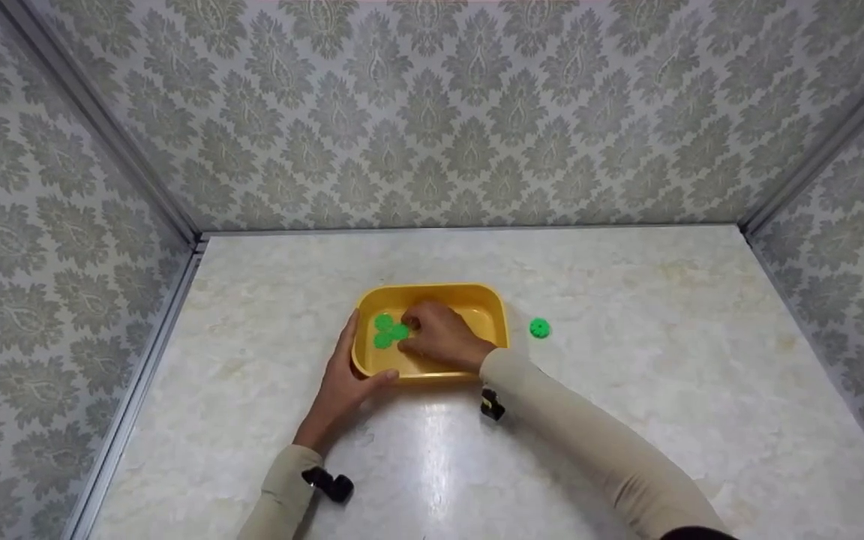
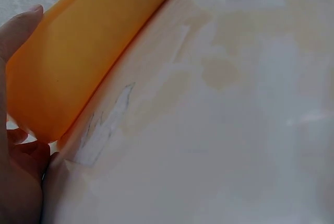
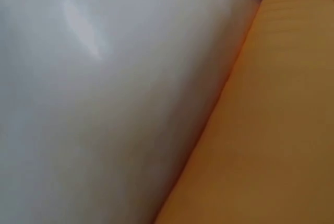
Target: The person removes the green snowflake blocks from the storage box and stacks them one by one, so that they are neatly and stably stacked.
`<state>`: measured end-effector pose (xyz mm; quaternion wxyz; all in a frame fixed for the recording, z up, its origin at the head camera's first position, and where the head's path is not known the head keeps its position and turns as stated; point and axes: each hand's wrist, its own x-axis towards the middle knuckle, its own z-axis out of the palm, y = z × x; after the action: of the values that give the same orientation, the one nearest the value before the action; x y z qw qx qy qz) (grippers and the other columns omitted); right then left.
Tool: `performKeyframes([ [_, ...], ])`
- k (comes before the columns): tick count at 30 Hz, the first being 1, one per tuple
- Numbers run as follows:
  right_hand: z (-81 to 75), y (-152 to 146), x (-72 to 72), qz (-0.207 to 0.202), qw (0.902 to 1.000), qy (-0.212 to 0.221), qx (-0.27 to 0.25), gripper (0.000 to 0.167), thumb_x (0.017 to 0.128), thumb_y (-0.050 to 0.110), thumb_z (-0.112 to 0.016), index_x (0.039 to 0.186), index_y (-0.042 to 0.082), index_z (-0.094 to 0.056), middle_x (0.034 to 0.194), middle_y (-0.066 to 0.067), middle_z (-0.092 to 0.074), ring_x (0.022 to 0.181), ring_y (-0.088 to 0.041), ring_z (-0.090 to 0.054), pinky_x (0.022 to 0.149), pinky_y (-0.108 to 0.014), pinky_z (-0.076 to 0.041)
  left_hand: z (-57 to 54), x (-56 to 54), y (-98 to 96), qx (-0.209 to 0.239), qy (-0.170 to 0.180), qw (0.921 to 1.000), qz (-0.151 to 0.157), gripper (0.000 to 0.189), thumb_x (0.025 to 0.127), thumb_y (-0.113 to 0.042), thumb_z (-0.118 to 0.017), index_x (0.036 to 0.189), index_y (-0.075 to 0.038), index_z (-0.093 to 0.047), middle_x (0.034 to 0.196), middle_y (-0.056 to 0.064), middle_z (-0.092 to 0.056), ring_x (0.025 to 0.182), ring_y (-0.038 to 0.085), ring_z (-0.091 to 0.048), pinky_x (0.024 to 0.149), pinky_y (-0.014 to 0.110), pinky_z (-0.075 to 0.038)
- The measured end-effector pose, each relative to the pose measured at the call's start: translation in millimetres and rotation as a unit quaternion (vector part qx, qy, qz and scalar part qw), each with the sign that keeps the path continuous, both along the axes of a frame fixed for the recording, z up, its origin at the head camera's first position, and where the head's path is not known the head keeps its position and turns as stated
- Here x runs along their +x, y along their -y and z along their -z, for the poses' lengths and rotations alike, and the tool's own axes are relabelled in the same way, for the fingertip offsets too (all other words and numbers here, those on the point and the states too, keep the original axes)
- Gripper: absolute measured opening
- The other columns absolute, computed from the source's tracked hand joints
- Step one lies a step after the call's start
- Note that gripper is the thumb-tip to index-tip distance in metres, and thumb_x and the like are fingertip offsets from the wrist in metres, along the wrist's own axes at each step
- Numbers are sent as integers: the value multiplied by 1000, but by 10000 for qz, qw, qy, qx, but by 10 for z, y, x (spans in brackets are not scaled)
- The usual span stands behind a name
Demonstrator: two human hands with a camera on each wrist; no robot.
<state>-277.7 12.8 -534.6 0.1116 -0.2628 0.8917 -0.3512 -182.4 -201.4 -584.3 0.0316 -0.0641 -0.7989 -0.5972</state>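
Observation:
A yellow rectangular plastic tub (image 1: 492, 319) stands on the table, and its outer wall fills part of both wrist views. My left hand (image 1: 346, 382) grips the tub's left end, thumb along the front rim and fingers round the side. Inside the tub, my right hand (image 1: 447, 335) has curled fingers, and thumb and fingertips pinch a small green scalloped disc (image 1: 400, 331). Two similar green discs lie beside it, one behind (image 1: 384, 322) and one in front (image 1: 382, 340). The right wrist view shows neither the right fingers nor the discs.
Another green scalloped disc (image 1: 540, 328) lies on the marbled white table (image 1: 627, 360), right of the tub. Patterned wall panels (image 1: 477, 112) stand behind and at both sides. A black wrist camera (image 1: 329, 484) sits on the left sleeve.

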Motion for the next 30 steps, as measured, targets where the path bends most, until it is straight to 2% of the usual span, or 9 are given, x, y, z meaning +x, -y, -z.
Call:
performKeyframes([
  [3, -3, 1, 8, -45, 9999, -119, 117, 34, 93, 21, -89, 120, 3, -80, 113, -7, -73, 100, -20, -63, 96, -40, -55, -4, 0, 2, 17, -39, 10000, 2, 118, 91, -21, -92, 179, -21, -13, 183, 7, -20, 163, 29, -30, 131, 54, -28],
  [7, -8, -5, 14, -47, 9997, -144, 167, 32, 95, 21, -87, 122, 3, -80, 115, -7, -72, 103, -22, -63, 99, -42, -55, 6, -2, 5, 68, -53, 10000, 19, 118, 91, -20, -92, 179, -21, -13, 183, 7, -20, 164, 29, -30, 131, 54, -27],
  [13, -1, -15, 8, -65, 9996, -179, 201, 29, 98, 20, -85, 121, 4, -81, 115, -6, -74, 104, -20, -65, 100, -40, -56, 23, -13, 4, 21, -49, 10000, 38, 117, 92, -21, -91, 179, -20, -14, 183, 8, -19, 164, 29, -29, 131, 54, -26],
  [18, 17, -10, 2, -70, 9994, -287, 207, 26, 96, 20, -85, 117, 4, -82, 111, -5, -73, 99, -19, -63, 94, -38, -56, 18, -5, 1, 23, -30, 10000, 61, 118, 92, -21, -91, 179, -22, -12, 184, 5, -18, 164, 27, -28, 131, 52, -27],
  [25, -8, 1, 16, -182, 9987, -333, 353, 34, 97, 24, -86, 126, 6, -81, 119, -7, -73, 105, -20, -65, 97, -40, -57, 2, 4, -4, -4, 46, 10000, 20, 118, 93, -24, -91, 179, -24, -12, 184, 2, -18, 164, 25, -29, 131, 50, -28],
  [30, -5, 0, 15, -227, 9982, -377, 400, 32, 98, 24, -86, 125, 7, -81, 118, -6, -74, 104, -19, -64, 97, -39, -57, 7, 3, 4, 35, 57, 10000, 73, 119, 93, -24, -91, 179, -26, -10, 184, 1, -17, 163, 24, -31, 130, 51, -30],
])
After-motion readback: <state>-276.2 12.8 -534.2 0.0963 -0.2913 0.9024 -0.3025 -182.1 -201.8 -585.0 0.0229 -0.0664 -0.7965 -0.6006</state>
